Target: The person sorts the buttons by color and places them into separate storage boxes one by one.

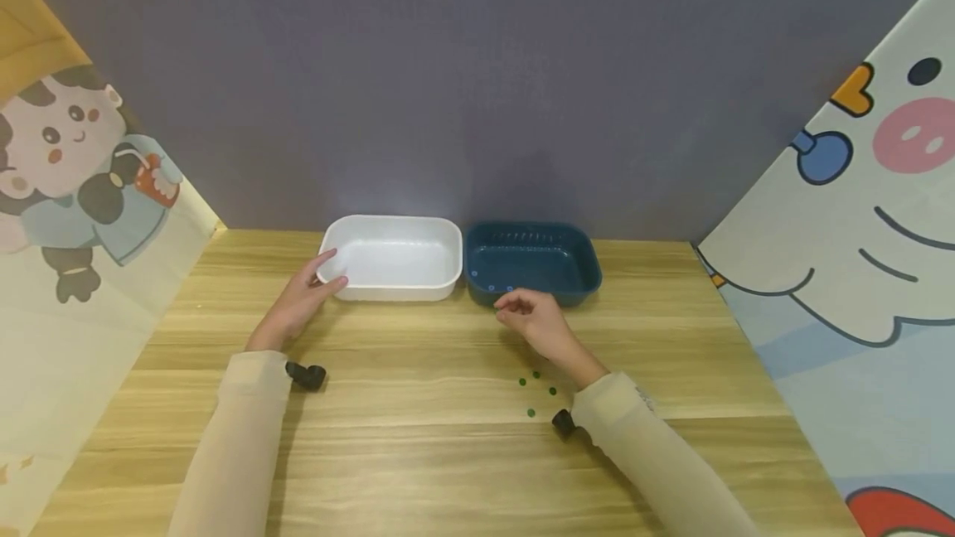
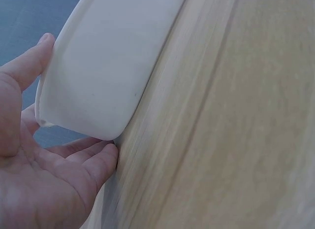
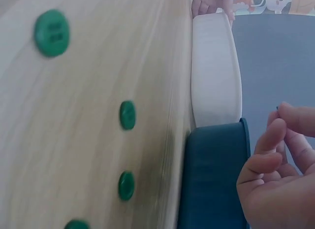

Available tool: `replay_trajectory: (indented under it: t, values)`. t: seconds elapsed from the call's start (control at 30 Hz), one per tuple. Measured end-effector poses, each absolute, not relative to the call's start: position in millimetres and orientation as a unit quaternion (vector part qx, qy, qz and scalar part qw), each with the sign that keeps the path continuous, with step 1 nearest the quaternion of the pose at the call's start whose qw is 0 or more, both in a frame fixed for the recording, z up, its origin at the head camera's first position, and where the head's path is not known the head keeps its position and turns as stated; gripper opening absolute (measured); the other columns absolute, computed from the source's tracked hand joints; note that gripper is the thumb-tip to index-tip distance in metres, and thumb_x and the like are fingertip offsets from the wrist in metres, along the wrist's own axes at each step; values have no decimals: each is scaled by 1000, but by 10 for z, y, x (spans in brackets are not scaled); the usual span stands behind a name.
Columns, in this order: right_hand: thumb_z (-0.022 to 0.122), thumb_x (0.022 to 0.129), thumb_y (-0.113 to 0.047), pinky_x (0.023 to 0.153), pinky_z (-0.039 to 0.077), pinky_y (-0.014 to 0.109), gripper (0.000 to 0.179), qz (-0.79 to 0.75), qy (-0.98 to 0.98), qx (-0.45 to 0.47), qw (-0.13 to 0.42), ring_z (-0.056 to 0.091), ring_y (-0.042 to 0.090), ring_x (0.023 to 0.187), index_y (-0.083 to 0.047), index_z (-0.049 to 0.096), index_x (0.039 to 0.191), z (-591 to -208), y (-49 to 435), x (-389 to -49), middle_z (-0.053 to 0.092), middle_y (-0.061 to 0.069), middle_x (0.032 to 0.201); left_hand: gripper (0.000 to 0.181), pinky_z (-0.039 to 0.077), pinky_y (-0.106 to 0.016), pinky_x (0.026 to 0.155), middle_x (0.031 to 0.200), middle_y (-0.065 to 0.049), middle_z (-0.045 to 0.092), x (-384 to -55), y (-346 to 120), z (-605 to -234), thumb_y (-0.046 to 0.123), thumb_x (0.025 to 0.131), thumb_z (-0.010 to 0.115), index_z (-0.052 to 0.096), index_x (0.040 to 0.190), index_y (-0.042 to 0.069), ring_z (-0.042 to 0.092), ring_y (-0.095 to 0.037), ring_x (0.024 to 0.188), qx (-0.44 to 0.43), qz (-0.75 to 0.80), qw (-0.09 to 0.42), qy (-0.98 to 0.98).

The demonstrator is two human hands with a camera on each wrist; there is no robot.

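Observation:
My left hand (image 1: 298, 303) holds the left end of a white plastic basin (image 1: 399, 292). In the left wrist view the thumb lies on the basin's side near the rim, and the other fingers reach round its end. Over the front edge of a dark blue basin (image 1: 582, 298), my right hand (image 1: 540, 326) pinches a small green button (image 3: 277, 108) between thumb and fingertip, mostly hidden by the fingers. Several green buttons (image 3: 127, 114) lie on the table below the right wrist; one near button (image 3: 52, 33) shows its holes.
Both basins stand side by side on the wooden table (image 1: 410, 437), against a grey back panel (image 1: 477, 89). Small round bluish spots (image 1: 491, 287) show inside the blue basin. Cartoon-printed side panels (image 1: 843, 272) flank the table. A black wrist device (image 1: 306, 376) sits by each cuff.

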State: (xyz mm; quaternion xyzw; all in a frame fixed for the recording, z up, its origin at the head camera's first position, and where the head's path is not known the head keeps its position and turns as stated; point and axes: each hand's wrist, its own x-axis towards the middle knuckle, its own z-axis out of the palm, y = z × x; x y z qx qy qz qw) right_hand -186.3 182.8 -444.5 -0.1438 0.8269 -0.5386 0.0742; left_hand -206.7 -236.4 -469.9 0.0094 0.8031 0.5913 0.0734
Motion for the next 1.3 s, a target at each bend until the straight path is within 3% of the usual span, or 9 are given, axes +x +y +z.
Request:
replay_trajectory:
  t: [0.23, 0.57, 1.13, 1.3]
  values:
    - [75, 91, -6, 62, 47, 21, 16, -561, 815, -140, 51, 58, 19, 79, 1, 73, 105, -4451, 1758, -1898, 68, 9, 92, 74, 19, -63, 116, 165, -27, 3, -1991, -2291, -4511, 19, 103, 61, 16, 160, 2, 15, -54, 146, 11, 610, 80, 788]
    - [76, 88, -3, 58, 46, 21, 12, -580, 805, -122, 31, 59, 15, 74, 2, 74, 99, -4417, 1663, -1925, 69, 10, 88, 77, 23, -59, 117, 167, -19, 5, -2059, -2387, -4740, 31, 101, 64, 20, 162, 12, 19, -49, 146, 3, 603, 66, 795]
    - [76, 88, -6, 67, 51, 25, 13, -564, 818, -111, 29, 62, 18, 80, -2, 74, 100, -4339, 1543, -2015, 70, 5, 87, 78, 23, -58, 117, 168, -16, 6, -1990, -2358, -4708, 33, 100, 66, 22, 161, 14, 19, -46, 147, -3, 604, 68, 794]
    - [77, 88, -7, 69, 52, 26, 12, -552, 828, -95, 35, 65, 18, 83, -4, 75, 99, -4283, 1380, -2112, 72, 5, 89, 79, 24, -59, 116, 167, -17, 9, -1947, -2352, -4700, 35, 99, 66, 23, 161, 14, 24, -47, 145, -11, 597, 64, 799]
